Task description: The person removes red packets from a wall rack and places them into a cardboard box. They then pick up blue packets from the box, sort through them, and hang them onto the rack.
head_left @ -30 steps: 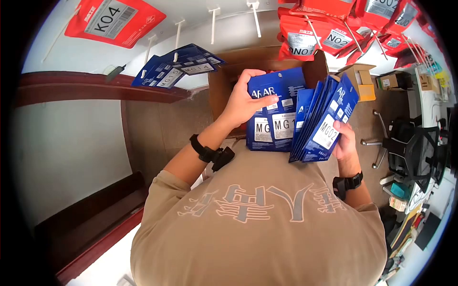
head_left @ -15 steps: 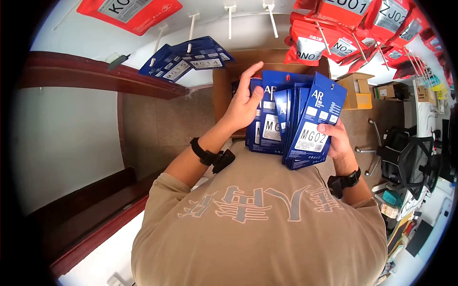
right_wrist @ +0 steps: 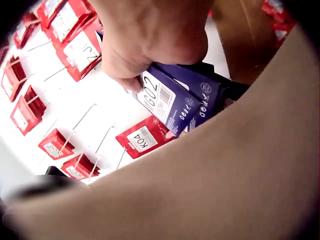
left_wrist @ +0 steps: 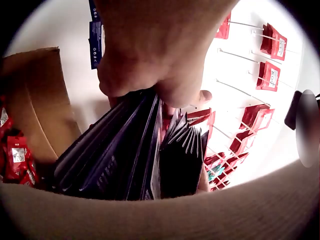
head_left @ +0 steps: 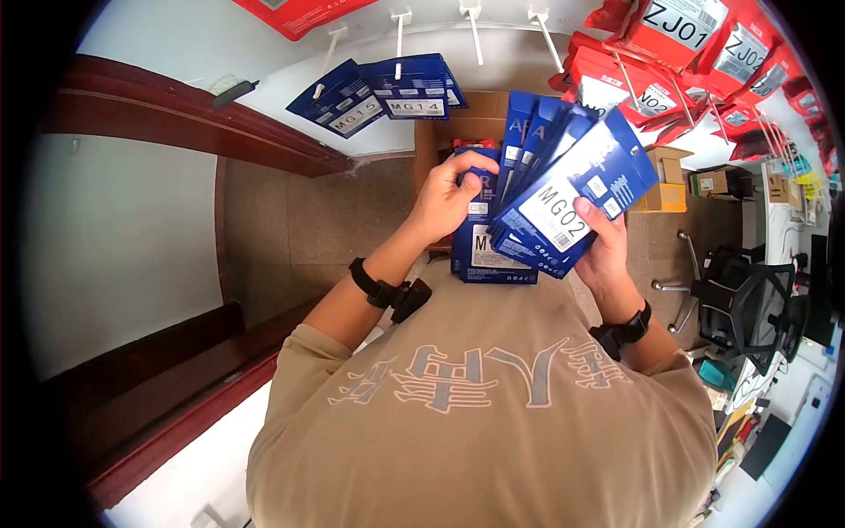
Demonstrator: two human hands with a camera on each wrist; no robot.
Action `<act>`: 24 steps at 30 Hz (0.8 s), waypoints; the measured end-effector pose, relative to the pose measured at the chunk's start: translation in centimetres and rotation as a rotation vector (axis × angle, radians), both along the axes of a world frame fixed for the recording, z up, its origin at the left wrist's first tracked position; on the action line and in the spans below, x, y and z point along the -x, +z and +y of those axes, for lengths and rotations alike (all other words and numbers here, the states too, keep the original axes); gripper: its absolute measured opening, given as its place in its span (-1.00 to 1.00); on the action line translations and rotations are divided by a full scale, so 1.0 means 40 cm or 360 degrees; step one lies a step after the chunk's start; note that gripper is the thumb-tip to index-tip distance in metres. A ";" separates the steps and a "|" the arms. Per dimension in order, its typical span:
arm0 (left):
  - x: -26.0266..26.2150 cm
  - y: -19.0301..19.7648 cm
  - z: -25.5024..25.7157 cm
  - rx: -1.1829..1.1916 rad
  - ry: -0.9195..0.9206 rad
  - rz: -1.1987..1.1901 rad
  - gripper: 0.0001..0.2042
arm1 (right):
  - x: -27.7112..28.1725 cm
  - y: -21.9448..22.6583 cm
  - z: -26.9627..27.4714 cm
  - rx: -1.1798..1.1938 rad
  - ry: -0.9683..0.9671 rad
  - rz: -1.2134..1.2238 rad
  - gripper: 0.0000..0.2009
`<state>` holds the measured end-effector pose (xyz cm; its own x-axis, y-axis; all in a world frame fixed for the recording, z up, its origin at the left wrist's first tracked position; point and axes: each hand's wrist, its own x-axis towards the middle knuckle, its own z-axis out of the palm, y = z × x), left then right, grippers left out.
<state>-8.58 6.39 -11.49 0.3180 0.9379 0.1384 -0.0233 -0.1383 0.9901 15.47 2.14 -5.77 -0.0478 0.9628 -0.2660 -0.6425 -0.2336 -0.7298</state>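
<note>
My right hand (head_left: 604, 255) grips a fanned stack of blue packets, thumb on the front one, the MG02 packet (head_left: 547, 231). The same MG02 packet (right_wrist: 165, 100) shows under the right hand (right_wrist: 155, 40) in the right wrist view. My left hand (head_left: 447, 198) holds the top of another blue stack (head_left: 502, 275) against the shirt, its fingers curled over the upper edge. The two stacks overlap in the head view, and the left one is partly covered. In the left wrist view, several packets (left_wrist: 120, 150) hang from the left hand (left_wrist: 150, 55).
Behind the packets is an open cardboard box (head_left: 431, 132) with red packets inside. Blue MG15 (head_left: 348, 110) and MG14 packets (head_left: 415, 88) hang on wall hooks at upper left. Red packets (head_left: 673, 31) hang at upper right. An office chair (head_left: 748, 295) and a small box (head_left: 664, 180) stand at right.
The right hand's stack has tilted and fanned out further over the left stack. The left hand opened away from its packets, then closed on their top edge. The view has shifted, moving the hanging packets right.
</note>
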 end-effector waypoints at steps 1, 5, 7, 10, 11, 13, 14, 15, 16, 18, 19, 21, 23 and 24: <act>0.005 0.000 -0.003 0.0000 -0.0001 -0.0004 -0.50 | 0.015 0.007 0.002 -0.0089 0.0033 -0.0069 -0.58; 0.033 -0.002 -0.005 -0.0006 -0.0008 -0.0295 -0.49 | 0.071 0.016 -0.006 -0.0261 0.0088 -0.0583 -0.50; 0.049 0.006 -0.003 0.0033 -0.0110 -0.0206 -0.44 | 0.108 0.020 -0.014 -0.0344 0.0060 -0.0644 -0.42; 0.059 0.023 -0.012 0.0155 -0.0142 -0.0366 -0.39 | 0.139 0.025 -0.010 -0.0524 0.0038 -0.0797 -0.30; 0.067 0.017 -0.012 0.0188 -0.0163 -0.0420 -0.38 | 0.148 0.035 -0.007 -0.0529 0.0032 -0.0800 -0.30; 0.082 -0.011 -0.010 0.0174 -0.0172 -0.0356 -0.35 | 0.163 0.047 -0.001 -0.0659 0.0012 -0.0843 -0.22; 0.086 -0.015 -0.009 0.0153 -0.0195 -0.0364 -0.35 | 0.164 0.028 0.006 -0.0703 0.0013 -0.0925 -0.13; 0.090 -0.018 -0.009 0.0133 -0.0217 -0.0373 -0.34 | 0.171 0.029 0.004 -0.0686 0.0016 -0.0978 -0.10; 0.089 0.025 -0.013 0.0214 -0.0220 -0.0329 -0.38 | 0.167 0.021 0.003 -0.0713 0.0042 -0.1124 -0.09; 0.097 0.053 -0.016 0.0272 -0.0267 -0.0297 -0.39 | 0.171 0.026 -0.002 -0.0932 0.0050 -0.1456 -0.10; 0.101 0.061 -0.017 0.0329 -0.0309 -0.0264 -0.40 | 0.179 0.022 -0.003 -0.0930 0.0049 -0.1456 -0.10; 0.118 0.067 -0.015 0.0372 -0.0346 -0.0233 -0.41 | 0.194 0.011 -0.002 -0.0866 -0.0045 -0.0747 -0.11; 0.133 0.068 -0.014 0.0369 -0.0444 -0.0233 -0.41 | 0.182 0.001 0.018 -0.1082 -0.0207 -0.1076 -0.24; 0.141 0.066 -0.016 0.0337 -0.0430 -0.0279 -0.43 | 0.188 0.005 0.026 -0.1049 -0.0247 -0.0925 -0.29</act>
<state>-14.23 5.73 -8.84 0.5464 0.8372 0.0247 -0.2022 0.1033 0.9739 7.96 3.17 -5.55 0.0655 0.9131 0.4024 -0.1184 0.4075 -0.9055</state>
